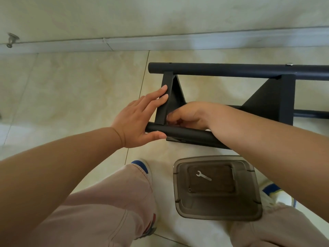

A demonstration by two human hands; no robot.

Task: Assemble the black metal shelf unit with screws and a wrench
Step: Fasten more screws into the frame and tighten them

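The likeliest trouble here is a screw started crooked or dropped: the right hand [187, 115] is curled in tight at the joint where the short bracket [164, 102] meets the near tube [188, 135], its fingers bunched together, apparently working a screw by feel, though the fastener itself is hidden, so I cannot tell what they pinch. If the bracket shifts while the thread is catching, the holes would go out of line and the screw could bind. The left hand [138, 118] guards against that, fingers straight and slightly apart, pressed flat against the bracket's side with the thumb resting on the tube's end. The wrench [203, 175] lies unused in a brown plastic tray [185, 207] on the floor between the person's feet, so final tightening looks not yet done. The shelf frame [231, 70] lies on its side on the tiled floor, near the wall's baseboard: matte black round tubes joined by flat cross pieces with triangular gussets, with one small silvery fastener showing on the far tube.
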